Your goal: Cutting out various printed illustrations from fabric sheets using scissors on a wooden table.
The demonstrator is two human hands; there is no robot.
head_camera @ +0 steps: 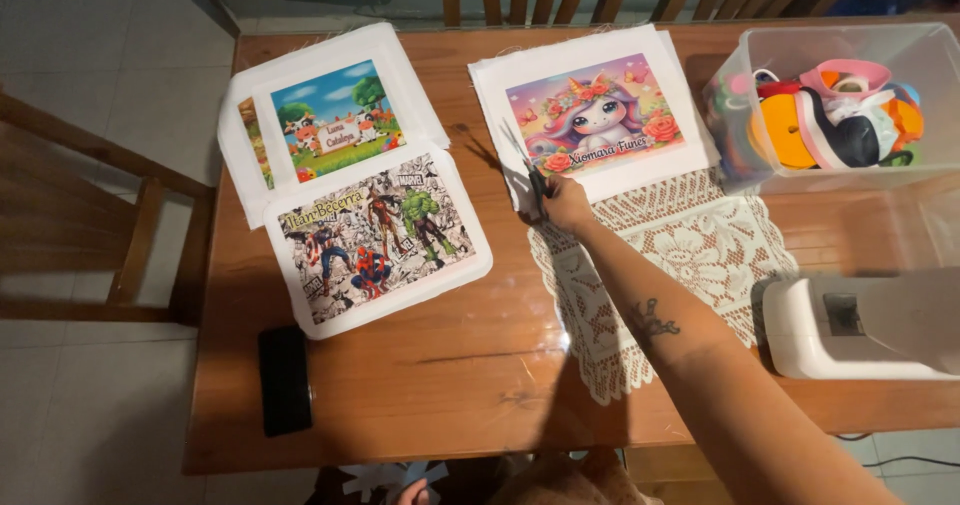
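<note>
Cutting step in hand, it seems: right hand (566,205) closed around the handles of scissors (525,165), blades pointing toward 11 o'clock at the left edge of the unicorn-print fabric panel (592,115). Panel lying flat on the wooden table (450,365), partly over a lace doily (690,265). Next move probably calling for a steady line along the white border, clear of the picture. Right arm stretched long from 5 o'clock. Left hand not visible. Blade opening hard to judge, perhaps slightly parted.
</note>
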